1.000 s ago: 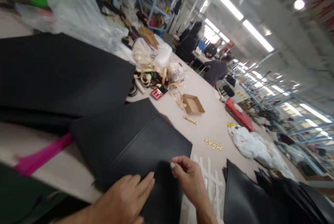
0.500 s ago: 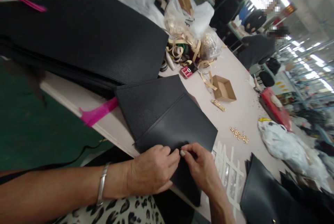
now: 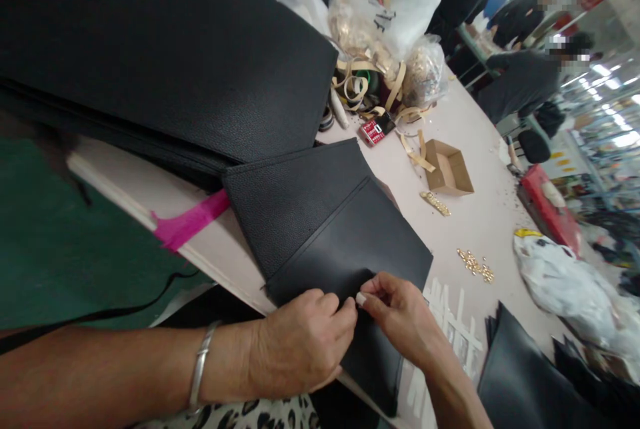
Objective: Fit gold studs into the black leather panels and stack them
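Observation:
A black leather panel (image 3: 340, 236), with a stitched seam across it, lies at the table's near edge. My left hand (image 3: 305, 339), a silver bangle on its wrist, is closed at the panel's lower part, fingertips pinched on the leather. Close beside those fingertips, my right hand (image 3: 395, 309) pinches thumb against forefinger over the same spot. Anything small between the right fingertips is hidden. Farther right on the table are loose small gold metal pieces (image 3: 475, 266) and a gold strip (image 3: 435, 204).
A thick stack of black leather panels (image 3: 165, 62) lies to the left, with a pink ribbon (image 3: 195, 219) below it. Beyond are an open cardboard box (image 3: 450, 172), a red calculator (image 3: 374, 130) and plastic bags (image 3: 425, 72). More black pieces (image 3: 525, 369) lie at right. Co-workers stand far behind.
The view has shifted slightly, so the table things appear farther right. Both hands stay pinched together at the same part of the black leather panel.

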`<state>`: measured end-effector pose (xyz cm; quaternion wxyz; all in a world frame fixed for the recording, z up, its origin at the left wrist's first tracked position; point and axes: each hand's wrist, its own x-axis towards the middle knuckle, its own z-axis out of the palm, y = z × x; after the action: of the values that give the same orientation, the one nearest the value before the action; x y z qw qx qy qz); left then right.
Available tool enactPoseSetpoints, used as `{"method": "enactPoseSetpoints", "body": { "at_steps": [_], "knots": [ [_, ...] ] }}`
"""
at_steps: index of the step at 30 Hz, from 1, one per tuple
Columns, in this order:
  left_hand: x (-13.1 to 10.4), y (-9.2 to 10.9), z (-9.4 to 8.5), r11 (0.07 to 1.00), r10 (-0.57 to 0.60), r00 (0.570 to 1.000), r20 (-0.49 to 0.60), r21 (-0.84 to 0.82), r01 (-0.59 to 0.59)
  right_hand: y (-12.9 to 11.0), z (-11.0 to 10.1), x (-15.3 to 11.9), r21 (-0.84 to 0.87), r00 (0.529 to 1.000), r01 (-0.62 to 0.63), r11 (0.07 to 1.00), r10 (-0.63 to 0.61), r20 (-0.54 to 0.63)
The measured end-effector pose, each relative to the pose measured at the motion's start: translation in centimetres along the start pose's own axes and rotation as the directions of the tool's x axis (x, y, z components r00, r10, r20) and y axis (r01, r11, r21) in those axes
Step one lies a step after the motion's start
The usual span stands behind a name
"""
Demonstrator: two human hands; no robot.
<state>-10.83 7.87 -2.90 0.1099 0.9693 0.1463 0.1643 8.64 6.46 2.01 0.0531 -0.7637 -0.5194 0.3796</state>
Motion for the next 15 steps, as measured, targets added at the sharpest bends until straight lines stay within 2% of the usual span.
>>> {"method": "enactPoseSetpoints", "body": {
  "at_steps": [5,11,15],
  "knots": [
    [0.0,0.1,0.0,1.0,-0.001,1.0,0.009,-0.009,0.001,-0.1,-0.3,1.0,-0.004,0.999,-0.045,0.999,0.045,0.019],
    [-0.3,-0.1,0.2,0.999,0.025,1.0,0.017,-0.021,-0.025,-1.1,-0.1,1.0,-0.028,0.998,0.004,1.0,-0.006,-0.066],
    [-0.2,-0.2,0.2,0.993,-0.049,0.997,0.061,-0.109,0.056,-0.2,0.0,0.3,0.105,0.994,0.065,0.992,-0.056,-0.091]
  ]
}}
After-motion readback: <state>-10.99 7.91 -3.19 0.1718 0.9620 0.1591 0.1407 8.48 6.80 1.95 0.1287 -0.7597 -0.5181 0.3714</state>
